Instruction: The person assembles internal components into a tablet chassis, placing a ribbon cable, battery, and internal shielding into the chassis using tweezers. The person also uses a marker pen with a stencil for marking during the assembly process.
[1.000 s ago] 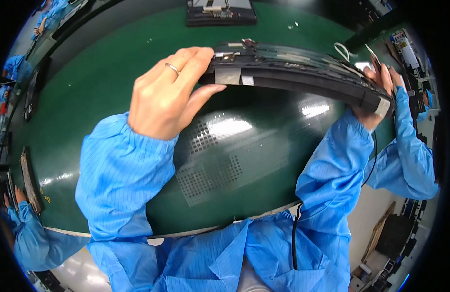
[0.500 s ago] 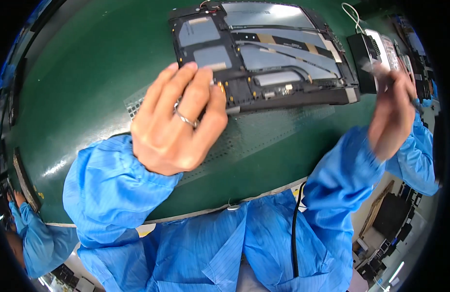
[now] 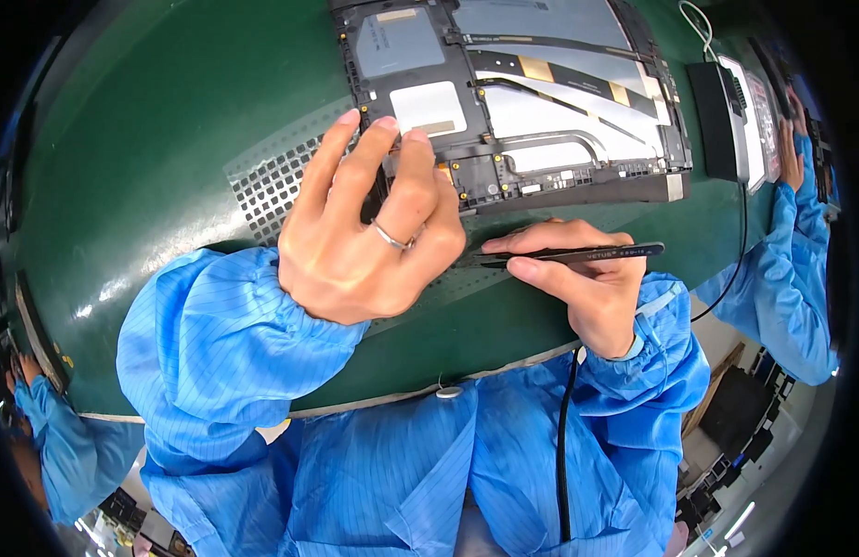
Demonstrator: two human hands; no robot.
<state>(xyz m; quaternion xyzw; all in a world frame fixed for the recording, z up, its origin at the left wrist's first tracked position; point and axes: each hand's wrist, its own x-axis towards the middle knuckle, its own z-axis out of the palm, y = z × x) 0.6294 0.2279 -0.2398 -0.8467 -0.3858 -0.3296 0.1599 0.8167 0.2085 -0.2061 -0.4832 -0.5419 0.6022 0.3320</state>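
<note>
We log the opened electronics chassis [image 3: 532, 111] on the green bench [image 3: 160, 167], set back from its near edge. Our left hand [image 3: 369, 246], fingers spread, covers the chassis's near left corner; our right hand [image 3: 601, 292] pinches black tweezers [image 3: 583, 253] nearer that bench edge.

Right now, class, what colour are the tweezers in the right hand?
The tweezers are mostly black, seen best in the head view.

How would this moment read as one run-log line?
left hand: at near-left corner of black-framed panel | right hand: holding black tweezers | panel: lying on green table
</note>
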